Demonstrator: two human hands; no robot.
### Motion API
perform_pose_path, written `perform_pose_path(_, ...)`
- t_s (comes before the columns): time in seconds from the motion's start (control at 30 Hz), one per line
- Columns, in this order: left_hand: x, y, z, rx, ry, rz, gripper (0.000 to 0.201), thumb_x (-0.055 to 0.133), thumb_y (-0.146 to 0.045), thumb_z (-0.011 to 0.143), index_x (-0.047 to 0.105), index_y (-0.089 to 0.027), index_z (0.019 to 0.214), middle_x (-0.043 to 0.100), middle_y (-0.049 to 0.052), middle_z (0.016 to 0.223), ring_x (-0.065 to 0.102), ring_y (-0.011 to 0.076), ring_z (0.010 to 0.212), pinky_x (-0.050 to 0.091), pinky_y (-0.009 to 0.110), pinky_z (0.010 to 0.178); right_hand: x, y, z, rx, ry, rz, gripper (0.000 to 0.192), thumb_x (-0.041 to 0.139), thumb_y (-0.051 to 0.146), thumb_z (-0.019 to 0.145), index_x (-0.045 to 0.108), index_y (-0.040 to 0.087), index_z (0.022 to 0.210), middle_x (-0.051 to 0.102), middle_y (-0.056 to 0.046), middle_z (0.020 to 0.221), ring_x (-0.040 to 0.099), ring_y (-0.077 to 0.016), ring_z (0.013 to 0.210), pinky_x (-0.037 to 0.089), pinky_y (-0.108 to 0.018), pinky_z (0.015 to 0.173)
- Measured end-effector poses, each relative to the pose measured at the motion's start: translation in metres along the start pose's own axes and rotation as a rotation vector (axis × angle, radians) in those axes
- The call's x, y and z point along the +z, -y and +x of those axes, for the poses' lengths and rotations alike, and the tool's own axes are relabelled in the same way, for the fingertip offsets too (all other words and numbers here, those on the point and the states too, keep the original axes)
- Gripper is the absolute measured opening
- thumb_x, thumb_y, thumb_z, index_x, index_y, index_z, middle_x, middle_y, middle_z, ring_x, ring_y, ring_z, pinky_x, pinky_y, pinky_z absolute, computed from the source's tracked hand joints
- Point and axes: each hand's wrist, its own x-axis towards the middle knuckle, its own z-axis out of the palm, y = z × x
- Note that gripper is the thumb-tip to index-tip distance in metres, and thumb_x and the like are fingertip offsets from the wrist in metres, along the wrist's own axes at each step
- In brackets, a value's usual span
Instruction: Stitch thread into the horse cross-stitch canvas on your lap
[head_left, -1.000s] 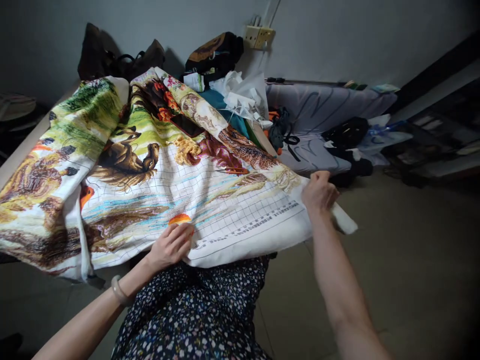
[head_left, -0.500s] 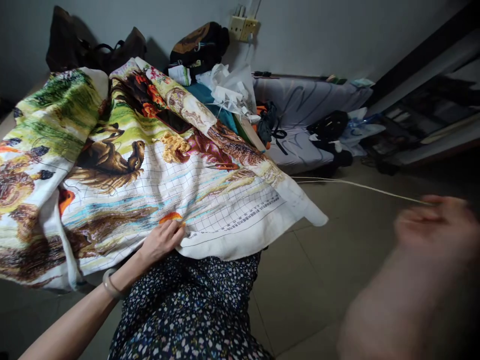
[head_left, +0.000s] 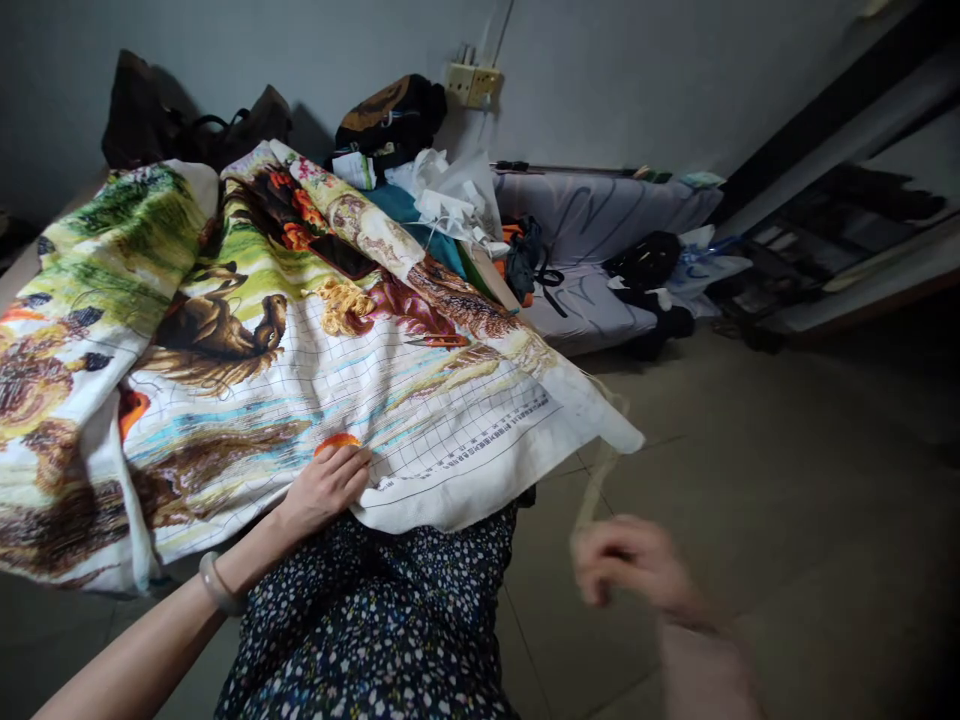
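Head view | my left hand (head_left: 324, 490) lies flat on the cross-stitch canvas (head_left: 300, 350), gripping nothing | right hand (head_left: 630, 570), blurred, pinches pale thread (head_left: 592, 490) | upper picture stitched; grid nearest left hand bare.

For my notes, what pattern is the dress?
Dark dress with small pale flowers, head view.

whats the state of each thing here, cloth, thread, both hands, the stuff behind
embroidery cloth: spread over the lap, folded in ridges, partly stitched, grid bare near the lower edge
left hand: flat, pressing the cloth beside an orange patch
right hand: blurred, off the cloth, fingers closed around pale thread
thread: slack, running up to the cloth's corner
bracelet: on the left wrist
wall socket: plugs in it
white plastic bag: crumpled
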Motion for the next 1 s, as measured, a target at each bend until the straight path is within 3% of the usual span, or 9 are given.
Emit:
perform_pose_path(0.07, -0.002, 0.003, 0.001, -0.017, 0.046, -0.076, 0.016, 0.046, -0.011, 0.090, 0.061, -0.015, 0.088, 0.068, 0.012, 0.103, 0.058, 0.0214, 0.094, 0.047, 0.035, 0.079, 0.048, 0.000, 0.006, 0.083, 0.657, 0.139, 0.021, 0.063, 0.034, 0.085, 0.070, 0.021, 0.070, 0.064, 0.000, 0.055, 0.058, -0.0123, 0.045, 0.047, -0.022, 0.045)
perform_pose_path(0.13, -0.004, 0.007, 0.004, -0.095, 0.086, -0.185, 0.015, 0.047, -0.012, 0.089, 0.062, -0.015, 0.089, 0.069, 0.011, 0.097, 0.060, 0.0209, 0.088, 0.048, 0.034, 0.076, 0.099, -0.002, 0.019, 0.074, 0.873, 0.171, 0.022, 0.054, 0.025, 0.089, 0.069, 0.018, 0.075, 0.064, 0.001, 0.057, 0.057, -0.0101, 0.047, 0.044, -0.020, 0.047)
perform_pose_path(0.2, -0.008, 0.013, 0.010, -0.282, 0.123, -0.333, 0.015, 0.048, -0.012, 0.086, 0.063, -0.015, 0.088, 0.068, 0.009, 0.084, 0.060, 0.0187, 0.076, 0.046, 0.030, 0.068, 0.139, -0.006, 0.036, -0.044, 0.821, 0.070, 0.018, 0.054, 0.017, 0.087, 0.067, 0.017, 0.074, 0.062, 0.003, 0.057, 0.055, -0.0090, 0.049, 0.044, -0.018, 0.051)
perform_pose_path(0.27, -0.014, 0.021, 0.019, -0.531, 0.189, -0.513, 0.012, 0.050, -0.014, 0.082, 0.062, -0.015, 0.082, 0.064, 0.004, 0.071, 0.055, 0.0155, 0.063, 0.042, 0.027, 0.059, 0.162, -0.009, 0.052, -0.141, 0.658, -0.007, 0.016, 0.054, 0.013, 0.085, 0.066, 0.018, 0.075, 0.063, 0.002, 0.059, 0.056, -0.0095, 0.053, 0.044, -0.019, 0.056)
perform_pose_path(0.4, -0.021, 0.041, 0.042, -0.870, 0.300, -0.914, 0.011, 0.061, -0.024, 0.069, 0.055, -0.015, 0.068, 0.055, -0.002, 0.062, 0.047, 0.0123, 0.058, 0.036, 0.024, 0.055, 0.167, -0.004, 0.079, -0.100, 0.361, 0.152, 0.017, 0.050, 0.022, 0.090, 0.065, 0.018, 0.088, 0.063, 0.001, 0.062, 0.056, -0.0100, 0.052, 0.046, -0.019, 0.053)
perform_pose_path(0.53, -0.024, 0.053, 0.057, -1.094, 0.285, -1.256, 0.016, 0.065, -0.023, 0.056, 0.054, -0.014, 0.065, 0.049, -0.004, 0.056, 0.041, 0.0103, 0.054, 0.032, 0.024, 0.051, 0.169, 0.003, 0.094, -0.010, 0.168, 0.251, 0.021, 0.050, 0.028, 0.091, 0.065, 0.015, 0.095, 0.063, 0.000, 0.061, 0.056, -0.0099, 0.049, 0.046, -0.020, 0.049)
perform_pose_path(0.7, -0.028, 0.053, 0.062, -1.167, 0.269, -1.380, 0.015, 0.065, -0.016, 0.052, 0.059, -0.013, 0.066, 0.056, 0.000, 0.060, 0.046, 0.0117, 0.056, 0.038, 0.026, 0.054, 0.184, 0.009, 0.095, 0.049, 0.112, 0.291, 0.023, 0.055, 0.032, 0.088, 0.068, 0.014, 0.094, 0.064, -0.001, 0.059, 0.055, -0.0097, 0.044, 0.043, -0.020, 0.044)
perform_pose_path(0.9, -0.027, 0.055, 0.058, -1.054, 0.301, -1.341, 0.021, 0.058, -0.018, 0.060, 0.065, -0.012, 0.079, 0.065, 0.006, 0.070, 0.054, 0.0166, 0.062, 0.044, 0.030, 0.059, 0.191, 0.019, 0.095, 0.109, 0.066, 0.325, 0.025, 0.056, 0.032, 0.086, 0.069, 0.012, 0.092, 0.062, 0.000, 0.055, 0.051, -0.0084, 0.039, 0.039, -0.018, 0.040)
perform_pose_path(1.0, -0.027, 0.056, 0.058, -1.112, 0.288, -1.395, 0.025, 0.063, -0.019, 0.058, 0.066, -0.011, 0.080, 0.065, 0.006, 0.072, 0.055, 0.0180, 0.066, 0.044, 0.031, 0.064, 0.193, 0.021, 0.094, 0.129, 0.071, 0.338, 0.025, 0.056, 0.032, 0.085, 0.069, 0.012, 0.091, 0.062, 0.000, 0.055, 0.052, -0.0079, 0.039, 0.040, -0.017, 0.040)
